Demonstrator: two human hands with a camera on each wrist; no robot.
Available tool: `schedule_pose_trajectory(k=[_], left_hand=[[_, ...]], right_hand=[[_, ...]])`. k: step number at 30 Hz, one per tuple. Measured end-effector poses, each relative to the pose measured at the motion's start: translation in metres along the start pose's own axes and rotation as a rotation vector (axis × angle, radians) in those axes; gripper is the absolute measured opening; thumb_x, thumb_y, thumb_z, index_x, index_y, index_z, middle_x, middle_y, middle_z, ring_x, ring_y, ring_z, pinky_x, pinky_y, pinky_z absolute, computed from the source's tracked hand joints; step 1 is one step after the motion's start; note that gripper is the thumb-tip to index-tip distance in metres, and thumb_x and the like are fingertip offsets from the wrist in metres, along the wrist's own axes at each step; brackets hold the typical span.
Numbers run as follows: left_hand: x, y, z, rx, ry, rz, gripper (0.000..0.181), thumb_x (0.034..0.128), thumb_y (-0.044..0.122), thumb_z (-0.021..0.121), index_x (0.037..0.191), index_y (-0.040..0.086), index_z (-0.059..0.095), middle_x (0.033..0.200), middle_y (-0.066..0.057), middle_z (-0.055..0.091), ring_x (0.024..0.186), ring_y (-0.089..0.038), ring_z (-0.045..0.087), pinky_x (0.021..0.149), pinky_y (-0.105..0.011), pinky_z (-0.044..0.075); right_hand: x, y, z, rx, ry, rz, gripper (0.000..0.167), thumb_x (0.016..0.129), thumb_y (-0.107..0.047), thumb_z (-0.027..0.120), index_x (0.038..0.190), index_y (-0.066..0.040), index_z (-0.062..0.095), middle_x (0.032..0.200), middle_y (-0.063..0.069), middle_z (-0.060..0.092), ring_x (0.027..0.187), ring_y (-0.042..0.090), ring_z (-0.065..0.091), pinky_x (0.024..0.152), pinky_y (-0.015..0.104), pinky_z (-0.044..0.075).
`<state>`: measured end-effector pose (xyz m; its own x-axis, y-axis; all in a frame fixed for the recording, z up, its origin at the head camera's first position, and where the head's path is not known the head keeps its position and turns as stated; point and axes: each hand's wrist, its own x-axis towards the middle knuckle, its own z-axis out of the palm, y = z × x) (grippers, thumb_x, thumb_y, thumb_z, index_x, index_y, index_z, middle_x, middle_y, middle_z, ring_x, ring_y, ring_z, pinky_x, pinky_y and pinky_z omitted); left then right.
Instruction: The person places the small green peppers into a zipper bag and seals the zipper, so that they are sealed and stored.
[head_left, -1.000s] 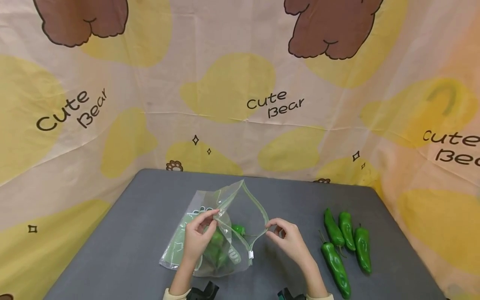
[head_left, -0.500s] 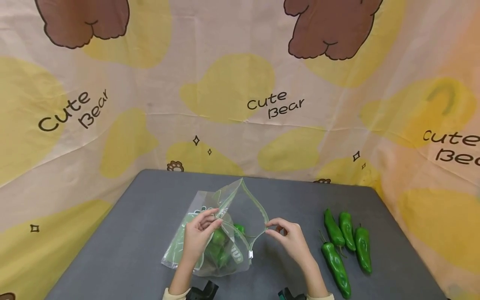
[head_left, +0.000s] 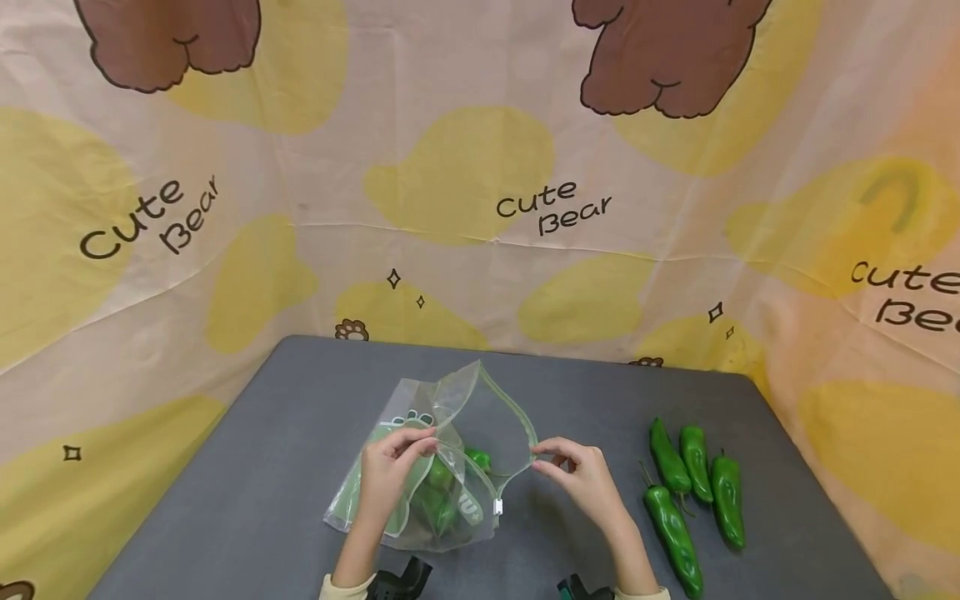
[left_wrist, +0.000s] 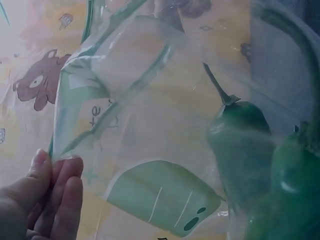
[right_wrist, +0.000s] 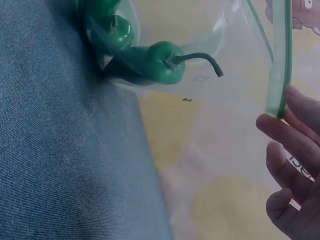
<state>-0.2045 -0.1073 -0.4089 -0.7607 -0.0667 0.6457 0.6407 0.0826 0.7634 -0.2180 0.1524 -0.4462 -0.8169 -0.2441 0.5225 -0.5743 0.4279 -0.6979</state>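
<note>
A clear zipper bag (head_left: 480, 417) with green print lies on the table, its mouth spread wide and facing right. My left hand (head_left: 388, 468) pinches the near-left edge of the mouth between thumb and fingers. On the opposite side, my right hand (head_left: 583, 479) pinches the green zip edge, seen closely in the right wrist view. Green peppers (right_wrist: 162, 62) with stems lie inside the bag; the left wrist view shows a pepper (left_wrist: 242, 145) through the plastic. A white slider (head_left: 498, 507) sits at the near end of the zip.
To the right of my right hand, several long green peppers (head_left: 693, 462) lie in a loose group on the grey table (head_left: 585, 400). A patterned cloth (head_left: 450, 183) with bears hangs behind and along both sides of the table.
My left hand has shifted slightly left and its fingers have closed up on the bag's edge. The mouth's far corner has moved a little left. My right hand stays nearly still.
</note>
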Motion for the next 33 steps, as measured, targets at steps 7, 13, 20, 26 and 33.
schedule_pose_trajectory(k=[7,13,20,26,33], left_hand=[[-0.002,-0.011,-0.001,-0.145,0.05,-0.057,0.005,0.075,-0.023,0.055,0.078,-0.021,0.057,0.068,-0.021,0.061,0.062,-0.01,0.062,0.057,-0.023,0.053],[-0.006,-0.032,-0.004,-0.233,0.077,-0.087,0.005,0.0785,-0.017,0.056,0.082,-0.021,0.057,0.073,-0.009,0.065,0.064,-0.011,0.063,0.059,-0.025,0.054],[-0.011,-0.06,-0.005,-0.345,0.059,0.038,0.007,0.0816,-0.005,0.061,0.087,-0.008,0.065,0.081,-0.014,0.066,0.067,-0.016,0.064,0.061,-0.025,0.054],[-0.012,-0.056,-0.004,-0.364,0.074,0.016,0.007,0.081,-0.004,0.062,0.086,-0.006,0.065,0.079,-0.014,0.066,0.067,-0.016,0.064,0.061,-0.025,0.054],[-0.013,-0.067,-0.005,-0.304,0.091,-0.06,0.009,0.0793,-0.005,0.064,0.085,-0.011,0.063,0.082,-0.019,0.064,0.066,-0.02,0.064,0.062,-0.03,0.054]], right_hand=[[0.001,-0.004,-0.005,0.022,-0.071,0.018,0.021,0.079,-0.009,0.067,0.101,-0.01,0.066,0.083,-0.001,0.066,0.052,0.009,0.049,0.041,0.02,0.039],[0.007,-0.039,-0.012,0.002,-0.129,0.028,0.048,0.075,0.006,0.067,0.12,0.009,0.05,0.095,0.018,0.064,0.06,0.015,0.054,0.048,0.023,0.041],[0.002,-0.012,-0.008,-0.015,-0.091,0.049,0.054,0.076,0.003,0.067,0.126,0.005,0.045,0.096,0.016,0.064,0.056,0.011,0.051,0.046,0.023,0.04],[-0.004,-0.001,-0.006,0.006,-0.135,0.045,0.047,0.078,-0.01,0.069,0.122,-0.004,0.052,0.099,0.007,0.065,0.056,0.006,0.049,0.048,0.021,0.041],[-0.011,-0.001,-0.012,0.015,-0.137,0.025,0.043,0.078,-0.015,0.07,0.117,-0.006,0.055,0.099,0.006,0.065,0.053,0.006,0.047,0.047,0.021,0.042]])
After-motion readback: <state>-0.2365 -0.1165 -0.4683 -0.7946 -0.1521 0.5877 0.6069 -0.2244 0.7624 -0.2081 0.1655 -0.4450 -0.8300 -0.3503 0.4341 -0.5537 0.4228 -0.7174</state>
